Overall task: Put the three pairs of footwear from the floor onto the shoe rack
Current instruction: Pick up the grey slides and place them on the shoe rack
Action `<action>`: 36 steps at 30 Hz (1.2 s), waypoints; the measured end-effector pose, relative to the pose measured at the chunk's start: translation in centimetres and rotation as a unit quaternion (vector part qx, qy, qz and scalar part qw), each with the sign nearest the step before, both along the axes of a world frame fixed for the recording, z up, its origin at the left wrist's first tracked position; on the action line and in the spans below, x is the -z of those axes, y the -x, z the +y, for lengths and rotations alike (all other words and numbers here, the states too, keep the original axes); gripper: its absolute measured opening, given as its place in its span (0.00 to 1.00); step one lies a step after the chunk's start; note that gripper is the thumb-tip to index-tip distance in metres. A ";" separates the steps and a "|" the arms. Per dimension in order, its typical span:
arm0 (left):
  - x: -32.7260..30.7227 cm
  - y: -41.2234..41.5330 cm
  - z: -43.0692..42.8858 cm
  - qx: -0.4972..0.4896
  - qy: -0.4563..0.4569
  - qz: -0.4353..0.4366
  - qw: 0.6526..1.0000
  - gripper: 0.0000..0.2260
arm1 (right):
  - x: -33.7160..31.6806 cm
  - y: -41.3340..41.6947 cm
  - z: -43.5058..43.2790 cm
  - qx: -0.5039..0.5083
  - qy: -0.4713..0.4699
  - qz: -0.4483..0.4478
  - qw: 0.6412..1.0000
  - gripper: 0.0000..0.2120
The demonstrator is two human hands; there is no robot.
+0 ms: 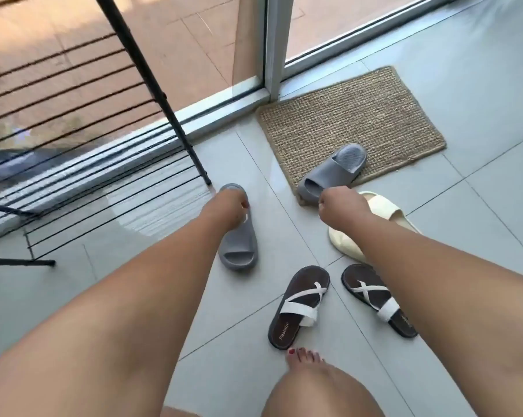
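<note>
Down on the pale tiled floor, by the sliding glass door, a person crouches with both bare arms stretched forward.

Left hand: on the heel end of a grey slide lying flat on the tiles just beside the foot of the black wire shoe rack. Fingers curl over the slide's edge; whether they are truly clamped on it I cannot tell, the wrist hides them.

Right hand: closed in a loose fist at the toe end of the second grey slide, which lies half on the woven doormat, half off it. Fingertips seem to pinch its rim; contact partly hidden.

Cream slide: on the tiles just under the right forearm, near the mat's corner. Only one of this pair shows clearly.

Dark sandals with white crossed straps: left sandal and right sandal side by side on the floor, nearer the person, toes angled apart.

Bare foot at the bottom, just short of the left sandal's heel.

No footwear shows on the rack's wire shelves.
</note>
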State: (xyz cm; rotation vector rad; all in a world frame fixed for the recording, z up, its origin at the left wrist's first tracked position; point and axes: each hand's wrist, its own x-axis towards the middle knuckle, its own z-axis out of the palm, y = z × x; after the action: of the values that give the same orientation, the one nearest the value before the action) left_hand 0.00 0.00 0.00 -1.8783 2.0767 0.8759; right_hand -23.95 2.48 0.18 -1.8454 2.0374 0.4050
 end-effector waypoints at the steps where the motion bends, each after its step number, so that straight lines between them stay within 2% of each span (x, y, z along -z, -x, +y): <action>1: 1.0 0.0 -0.4 0.005 -0.012 -0.004 1.000 0.12 | 1.1 -0.2 -0.3 -0.004 0.005 -0.002 1.000 0.13; 8: 9.2 -0.1 -4.0 0.032 -0.003 -0.062 0.998 0.13 | 10.3 -0.8 -5.3 0.001 0.042 0.000 0.999 0.13; 11: 12.0 -0.5 -3.4 0.069 -0.043 -0.129 0.988 0.18 | 12.6 -0.4 -6.5 0.007 0.063 -0.001 0.998 0.12; 14: 14.2 -0.9 -1.9 0.052 -0.115 -0.137 0.983 0.22 | 13.3 0.6 -7.8 0.012 0.075 0.020 0.997 0.16; 18: 15.9 -0.7 -0.2 0.053 -0.101 -0.104 0.988 0.15 | 14.0 2.3 -9.8 0.035 0.048 0.063 0.996 0.21; 24: 16.7 -1.3 -1.4 0.050 -0.041 -0.105 0.992 0.07 | 16.2 3.4 -11.6 0.112 0.069 0.043 0.990 0.25; 29: 16.1 -0.7 -2.9 0.108 -0.024 -0.107 0.988 0.09 | 16.3 5.2 -11.6 0.138 0.101 0.054 0.984 0.28; 36: 16.1 0.0 -4.7 0.167 0.012 -0.127 0.978 0.13 | 13.6 4.1 -11.7 0.095 0.073 -0.081 0.989 0.11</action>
State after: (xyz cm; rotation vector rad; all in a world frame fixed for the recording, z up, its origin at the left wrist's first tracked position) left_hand 0.04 -4.73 -16.09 -1.4940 2.1572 0.5050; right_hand -28.07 -9.25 -13.45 -1.6819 2.1529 0.0533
